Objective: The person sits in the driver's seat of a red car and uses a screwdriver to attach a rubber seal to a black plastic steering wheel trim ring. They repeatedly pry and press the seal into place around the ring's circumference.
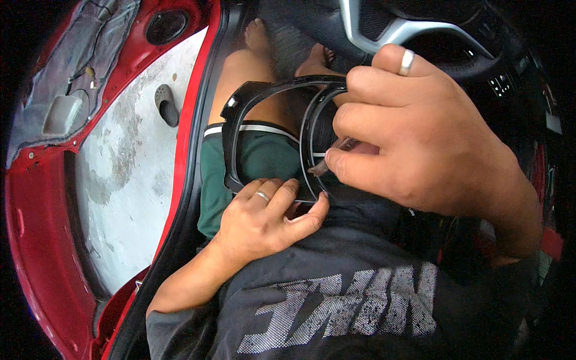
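Note:
A black plastic trim frame (230,144) with rounded openings lies over my lap, with a thinner curved rim (305,135) at its right. My left hand (261,210) grips its lower edge, thumb at the lower right corner and fingers along the near side. Above the frame's right part, my right hand (414,132) is closed, pinching a small brownish piece (319,168) between thumb and fingers. That piece's tip touches or nearly touches the curved rim; its rest is hidden in the fist, so I cannot tell its kind. The frame's right end is covered by this hand.
I sit in a car with a steering wheel (420,33) ahead at the right. To the left, a red door (42,222) stands open, its inner panel off. Outside, a dark clog (167,105) lies on the pale ground (129,156). My bare feet (257,35) are on the car floor.

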Demonstrator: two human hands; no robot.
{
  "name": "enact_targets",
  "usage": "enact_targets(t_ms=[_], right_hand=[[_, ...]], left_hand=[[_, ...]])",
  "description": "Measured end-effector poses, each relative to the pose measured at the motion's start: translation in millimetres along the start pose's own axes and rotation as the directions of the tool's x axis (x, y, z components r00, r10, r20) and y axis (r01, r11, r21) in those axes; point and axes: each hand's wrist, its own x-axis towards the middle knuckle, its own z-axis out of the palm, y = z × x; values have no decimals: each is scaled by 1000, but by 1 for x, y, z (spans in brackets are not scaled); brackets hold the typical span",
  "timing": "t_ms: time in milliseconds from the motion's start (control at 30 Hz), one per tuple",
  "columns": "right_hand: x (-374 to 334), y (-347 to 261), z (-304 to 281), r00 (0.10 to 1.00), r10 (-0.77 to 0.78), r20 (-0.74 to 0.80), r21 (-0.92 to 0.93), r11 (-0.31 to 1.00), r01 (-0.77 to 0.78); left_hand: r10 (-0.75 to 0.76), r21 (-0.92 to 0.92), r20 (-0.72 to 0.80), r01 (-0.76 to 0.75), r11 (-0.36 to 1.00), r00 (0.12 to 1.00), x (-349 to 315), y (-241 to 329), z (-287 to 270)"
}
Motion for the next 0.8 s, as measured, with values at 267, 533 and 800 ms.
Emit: enact_targets(t_ms=[267,533,800], right_hand=[[42,-21,-10,983,-27,180,63,998,16],[42,-39,-9,970,-72,234,-44,995,85],[51,-34,-20,956,-178,234,-104,973,207]], left_hand=[[-56,-95,-46,51,994,997,2,4,-9],[-79,-179,-85,63,982,993,0,2,-5],[-65,-141,-79,53,989,995,0,3,-5]])
